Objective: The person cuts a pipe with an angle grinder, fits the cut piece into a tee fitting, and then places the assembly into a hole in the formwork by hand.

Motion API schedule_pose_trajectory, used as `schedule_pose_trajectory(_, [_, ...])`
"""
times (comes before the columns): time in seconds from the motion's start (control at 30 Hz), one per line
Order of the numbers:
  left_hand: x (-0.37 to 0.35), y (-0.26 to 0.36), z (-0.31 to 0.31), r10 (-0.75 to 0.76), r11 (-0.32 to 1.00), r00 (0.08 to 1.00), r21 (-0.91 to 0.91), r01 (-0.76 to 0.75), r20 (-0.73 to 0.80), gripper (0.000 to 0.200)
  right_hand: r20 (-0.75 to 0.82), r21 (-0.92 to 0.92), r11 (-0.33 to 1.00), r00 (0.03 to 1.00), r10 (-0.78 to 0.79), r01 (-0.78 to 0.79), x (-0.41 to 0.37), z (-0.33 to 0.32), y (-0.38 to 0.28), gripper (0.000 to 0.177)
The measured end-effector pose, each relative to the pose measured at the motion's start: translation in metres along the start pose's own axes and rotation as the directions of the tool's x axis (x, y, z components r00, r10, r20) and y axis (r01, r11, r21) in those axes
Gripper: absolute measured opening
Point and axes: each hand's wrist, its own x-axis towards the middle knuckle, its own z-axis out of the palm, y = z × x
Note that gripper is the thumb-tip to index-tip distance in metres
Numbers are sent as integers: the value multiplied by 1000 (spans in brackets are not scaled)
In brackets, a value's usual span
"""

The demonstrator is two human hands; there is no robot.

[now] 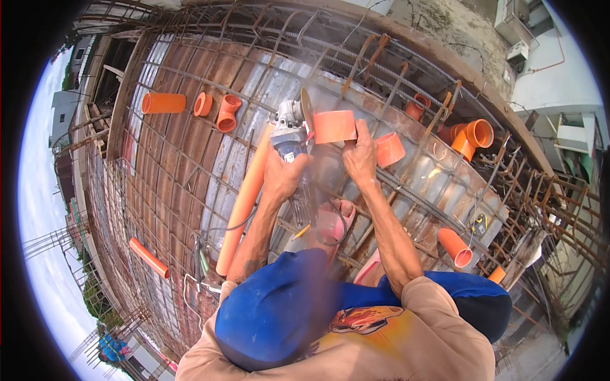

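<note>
The step in hand seems to be the cutting or trimming of a short orange pipe [335, 127] with a grinder [289, 136]. The left hand [284, 176] is closed around the grinder's body, and the right hand [361, 154] pinches the far end of the pipe, raised above the bars, with the disc [306, 113] close at its other end; whether they touch, I cannot tell. The next move, I judge, calls for a firm hold and fingers kept away from the disc. Below lie metal sheets [168, 82], partly rusty, under a grid of steel bars, with a long orange pipe [244, 203] to the left. The place is outdoors, with a pale building [553, 95] at right.
</note>
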Motion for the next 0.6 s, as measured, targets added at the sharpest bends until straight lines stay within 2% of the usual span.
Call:
schedule_pose_trajectory(0.2, [2, -5, 4, 79, 997, 995, 27, -78, -53, 66, -38, -31, 999, 999, -27, 26, 0, 1, 4, 11])
schedule_pose_trajectory(0.3, [2, -3, 6, 85, 996, 996, 23, -84, -30, 69, -50, -39, 998, 998, -43, 41, 1, 2, 8, 11])
schedule_pose_trajectory(0.4, [2, 0, 6, -14, 999, 1000, 30, 14, -20, 71, -35, -89, 993, 996, -82, 78, 1, 0, 11, 14])
schedule_pose_trajectory(0.5, [4, -8, 10, 72, 995, 996, 79, -67, -54, 69, -54, -136, 983, 990, -131, 123, 2, 2, 19, 17])
schedule_pose_trajectory(0.6, [3, -5, 15, 88, 995, 995, 53, -86, -38, 68, -113, -71, 997, 993, -23, 15, 4, 4, 35, 22])
